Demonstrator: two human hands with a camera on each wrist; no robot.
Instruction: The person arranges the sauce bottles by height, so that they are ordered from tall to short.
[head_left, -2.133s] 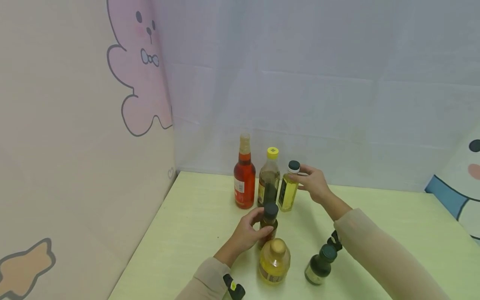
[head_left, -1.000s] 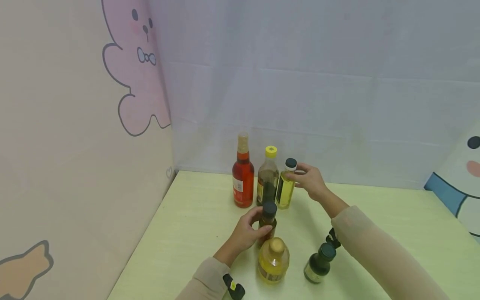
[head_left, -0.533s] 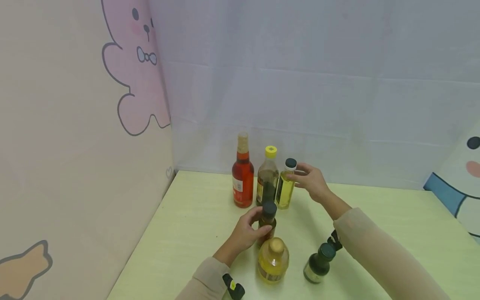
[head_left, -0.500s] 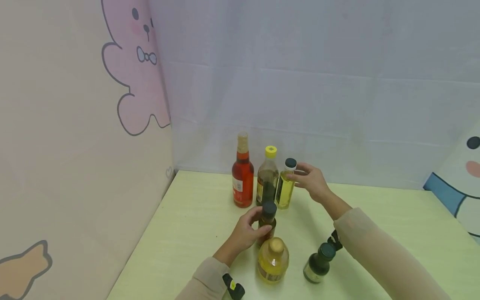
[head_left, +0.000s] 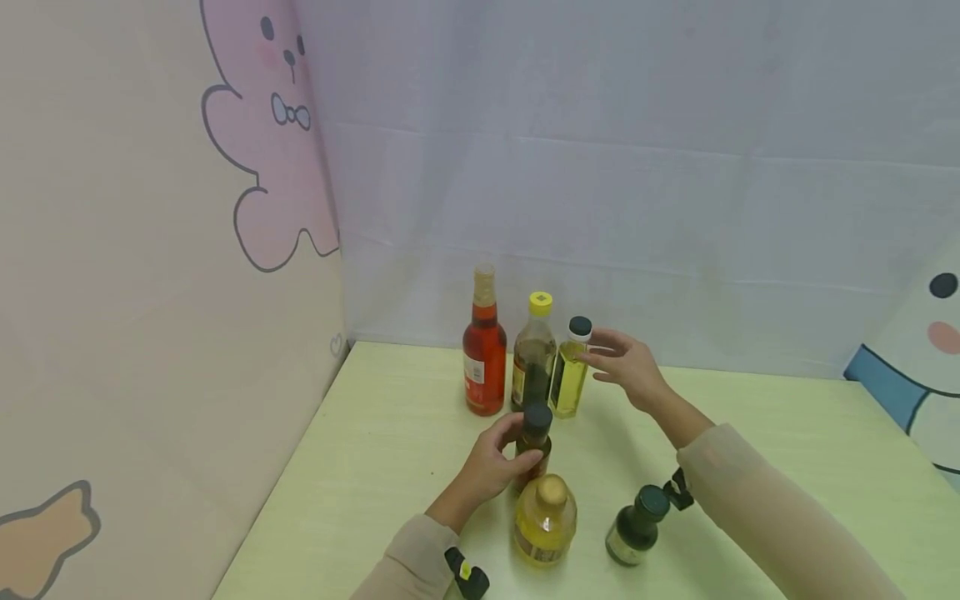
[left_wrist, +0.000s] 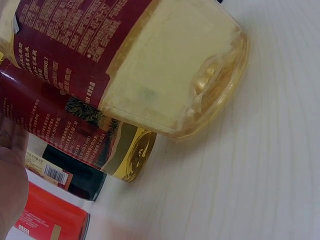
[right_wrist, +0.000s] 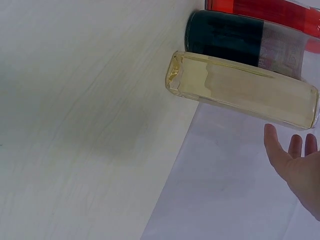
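My left hand (head_left: 491,460) curls its thumb and fingers round a small dark-capped oil bottle (head_left: 533,458), which stands upright on the table. In the left wrist view this bottle (left_wrist: 65,120) shows a dark red label with an olive picture. My right hand (head_left: 626,367) is beside a square bottle of yellow oil (head_left: 570,379) with a dark green cap. The right wrist view shows its fingers (right_wrist: 270,137) spread and apart from the square bottle (right_wrist: 240,90). A gold-capped bottle (head_left: 545,529) stands just in front of the left hand's bottle.
At the back stand a tall red bottle (head_left: 484,367) and a yellow-capped bottle (head_left: 534,358), in a row with the square one. A dark green bottle (head_left: 632,529) stands at the front right, near the right sleeve. A cloth wall (head_left: 637,208) borders the table's rear.
The square bottle has come closer to the yellow-capped one and stands upright. My right hand has let go of it and drawn slightly right. The left hand stays on its bottle.
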